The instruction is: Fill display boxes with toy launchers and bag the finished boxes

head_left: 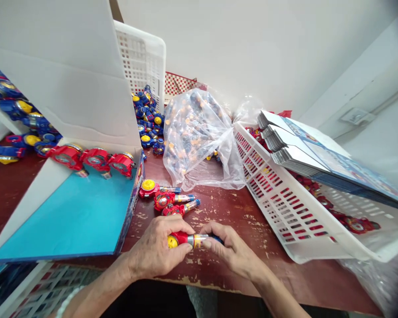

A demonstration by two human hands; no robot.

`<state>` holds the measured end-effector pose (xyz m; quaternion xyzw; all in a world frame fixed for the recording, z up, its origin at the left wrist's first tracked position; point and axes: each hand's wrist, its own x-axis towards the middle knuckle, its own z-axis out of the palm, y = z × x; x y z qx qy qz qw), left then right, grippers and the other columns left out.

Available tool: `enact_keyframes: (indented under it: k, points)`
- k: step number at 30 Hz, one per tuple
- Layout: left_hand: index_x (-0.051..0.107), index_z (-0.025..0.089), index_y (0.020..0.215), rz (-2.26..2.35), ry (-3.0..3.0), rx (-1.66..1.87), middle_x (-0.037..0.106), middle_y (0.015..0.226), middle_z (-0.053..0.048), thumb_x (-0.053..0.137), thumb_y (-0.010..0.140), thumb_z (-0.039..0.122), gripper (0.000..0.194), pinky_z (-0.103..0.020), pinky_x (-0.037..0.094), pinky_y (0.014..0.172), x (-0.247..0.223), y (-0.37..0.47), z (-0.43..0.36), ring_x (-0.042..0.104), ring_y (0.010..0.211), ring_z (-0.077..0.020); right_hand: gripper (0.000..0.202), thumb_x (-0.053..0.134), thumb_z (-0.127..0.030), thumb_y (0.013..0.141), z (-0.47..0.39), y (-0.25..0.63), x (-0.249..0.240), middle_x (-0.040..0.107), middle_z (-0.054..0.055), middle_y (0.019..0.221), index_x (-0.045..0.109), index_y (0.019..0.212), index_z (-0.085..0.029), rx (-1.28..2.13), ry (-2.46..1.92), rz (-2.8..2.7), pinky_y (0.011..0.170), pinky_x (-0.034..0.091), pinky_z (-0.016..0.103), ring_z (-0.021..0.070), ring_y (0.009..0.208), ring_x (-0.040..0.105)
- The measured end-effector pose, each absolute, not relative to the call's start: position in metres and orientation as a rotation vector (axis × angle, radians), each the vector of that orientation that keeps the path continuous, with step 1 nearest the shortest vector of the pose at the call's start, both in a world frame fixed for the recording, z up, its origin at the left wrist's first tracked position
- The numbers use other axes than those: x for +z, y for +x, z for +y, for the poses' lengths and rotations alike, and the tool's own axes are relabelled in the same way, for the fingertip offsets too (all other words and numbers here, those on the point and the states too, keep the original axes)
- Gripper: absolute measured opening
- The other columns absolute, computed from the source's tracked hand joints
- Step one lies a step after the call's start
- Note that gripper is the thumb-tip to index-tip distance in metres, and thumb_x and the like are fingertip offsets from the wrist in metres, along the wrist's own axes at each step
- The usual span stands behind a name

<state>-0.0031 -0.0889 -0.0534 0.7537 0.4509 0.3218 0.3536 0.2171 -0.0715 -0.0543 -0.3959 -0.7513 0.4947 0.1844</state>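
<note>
Near the table's front edge, my left hand (161, 247) grips the red and yellow head of a toy (181, 240). My right hand (230, 247) pinches the tube end of the same toy, whose dark blue tip shows between the fingers. Just beyond my left hand lie three red toys with tubes (170, 198), side by side. To the left is an open box (86, 212) with a bright blue inside, and three red toys (96, 159) rest in a row along its back edge.
A clear bag (202, 141) of small parts stands behind. At the right, a white basket (272, 190) holds red toys and a stack of folded cartons (318, 150). Blue toys (149, 126) lie by an upright white basket (159, 62). Another basket (49, 287) is at lower left.
</note>
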Motion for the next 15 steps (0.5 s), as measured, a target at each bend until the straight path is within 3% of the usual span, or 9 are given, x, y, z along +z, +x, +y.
enact_keyframes:
  k: [3,6,9,12,15]
  points:
    - [0.073,0.017,0.083,1.142,2.009,0.821,0.066,0.072,-0.005,0.062,0.075,0.017,0.014,-0.025,0.043,0.065,-0.054,-0.002,-0.092,0.06,0.067,-0.016,0.037,0.059,-0.053,0.087,-0.071,0.216,-0.06,0.05,-0.002,0.073,0.06,0.083,-0.016,1.724,-1.186,-1.854,0.058,0.032,0.02,0.0103,0.067,0.042]
    - [0.075,0.018,0.084,1.156,2.011,0.769,0.069,0.075,-0.006,0.063,0.074,0.019,0.015,-0.026,0.044,0.07,-0.055,-0.006,-0.09,0.062,0.071,-0.0184,0.045,0.066,-0.06,0.078,-0.074,0.214,-0.066,0.038,-0.006,0.063,0.051,0.081,-0.018,2.147,-1.294,-1.42,0.042,0.016,0.017,0.0064,0.051,0.028]
    - [0.074,0.021,0.088,1.172,1.84,0.728,0.071,0.083,-0.003,0.065,0.071,0.02,0.02,-0.025,0.045,0.073,-0.054,-0.013,-0.089,0.063,0.077,-0.0189,0.049,0.068,-0.063,0.074,-0.076,0.212,-0.067,0.033,-0.008,0.057,0.046,0.081,-0.02,2.331,-1.331,-1.21,0.038,0.008,0.017,0.0052,0.046,0.019]
    - [0.071,0.021,0.095,1.126,1.628,0.747,0.068,0.091,-0.001,0.071,0.062,0.018,0.033,-0.022,0.045,0.068,-0.053,-0.019,-0.092,0.061,0.075,-0.0166,0.047,0.062,-0.064,0.079,-0.078,0.212,-0.063,0.034,-0.008,0.057,0.049,0.086,-0.019,2.323,-1.291,-1.236,0.038,0.01,0.017,0.0052,0.045,0.018]
    - [0.069,0.018,0.086,1.157,1.493,0.818,0.065,0.085,-0.003,0.073,0.062,0.023,0.025,-0.022,0.043,0.064,-0.058,-0.018,-0.097,0.057,0.072,-0.0152,0.041,0.065,-0.054,0.082,-0.082,0.215,-0.057,0.046,-0.004,0.07,0.053,0.102,-0.02,2.028,-1.197,-1.594,0.048,0.029,0.017,0.0075,0.056,0.037]
